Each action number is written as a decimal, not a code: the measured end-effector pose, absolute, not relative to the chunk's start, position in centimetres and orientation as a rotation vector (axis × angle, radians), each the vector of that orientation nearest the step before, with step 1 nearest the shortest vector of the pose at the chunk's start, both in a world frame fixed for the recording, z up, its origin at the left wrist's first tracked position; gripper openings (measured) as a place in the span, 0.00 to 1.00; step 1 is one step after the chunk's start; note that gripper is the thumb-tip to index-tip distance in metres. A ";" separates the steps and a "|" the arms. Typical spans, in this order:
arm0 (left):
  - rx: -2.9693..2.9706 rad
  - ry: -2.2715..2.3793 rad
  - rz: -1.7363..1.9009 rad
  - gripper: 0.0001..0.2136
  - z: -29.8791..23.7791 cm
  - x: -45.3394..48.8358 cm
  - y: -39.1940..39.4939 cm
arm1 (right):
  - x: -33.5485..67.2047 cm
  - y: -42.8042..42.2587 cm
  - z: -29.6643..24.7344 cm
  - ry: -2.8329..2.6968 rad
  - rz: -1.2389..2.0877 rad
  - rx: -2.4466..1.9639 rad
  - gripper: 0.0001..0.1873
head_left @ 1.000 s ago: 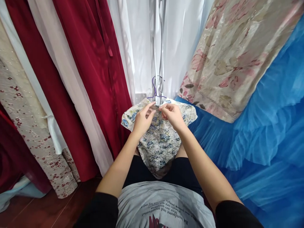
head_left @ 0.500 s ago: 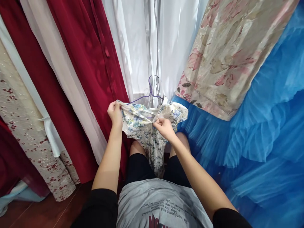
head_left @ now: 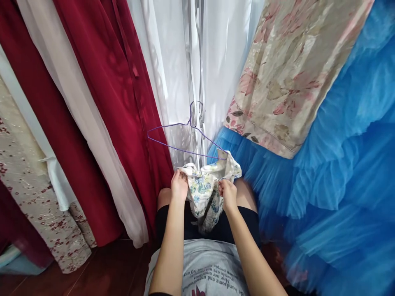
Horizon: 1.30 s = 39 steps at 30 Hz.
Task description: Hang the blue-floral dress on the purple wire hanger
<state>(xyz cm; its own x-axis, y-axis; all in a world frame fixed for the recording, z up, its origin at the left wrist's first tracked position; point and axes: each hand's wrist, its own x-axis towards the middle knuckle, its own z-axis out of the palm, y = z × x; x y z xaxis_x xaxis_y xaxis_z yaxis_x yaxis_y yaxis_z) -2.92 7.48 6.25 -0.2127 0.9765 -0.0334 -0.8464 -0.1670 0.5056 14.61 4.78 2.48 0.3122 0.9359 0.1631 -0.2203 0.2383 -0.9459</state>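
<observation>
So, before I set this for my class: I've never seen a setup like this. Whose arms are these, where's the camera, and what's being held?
There's no machine: these are a person's own bare arms, seen by a camera worn on the head, looking forward and down. The left hand and right hand both grip a floral garment above black shorts. A purple hanger meets the garment at its right end; its left end is bare. Red cloth, white cloth and blue ruffles hang around.
</observation>
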 end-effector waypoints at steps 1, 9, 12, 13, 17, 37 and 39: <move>0.449 0.452 1.711 0.07 6.6 -2.1 6.6 | 15.1 4.7 2.2 -0.914 0.968 -1.017 0.17; 1.425 0.638 1.617 0.11 9.5 2.3 2.1 | 15.8 1.5 5.8 -1.397 1.168 -0.694 0.23; 1.633 0.765 1.679 0.10 9.6 2.0 2.1 | 16.4 0.3 6.9 -1.479 1.453 -0.585 0.17; 1.663 0.779 1.649 0.11 9.4 1.7 2.1 | 16.7 0.0 7.2 -1.490 1.530 -0.583 0.16; 1.785 0.694 1.212 0.19 6.8 0.4 1.6 | 18.3 -0.3 8.3 -1.446 1.575 -0.658 0.14; 1.985 0.853 1.135 0.18 11.2 -2.6 2.7 | 24.4 17.3 21.5 -1.392 1.221 -0.955 0.08; 1.777 0.768 1.189 0.24 11.3 -2.7 2.6 | 22.5 17.6 22.0 -1.420 1.279 -0.992 0.07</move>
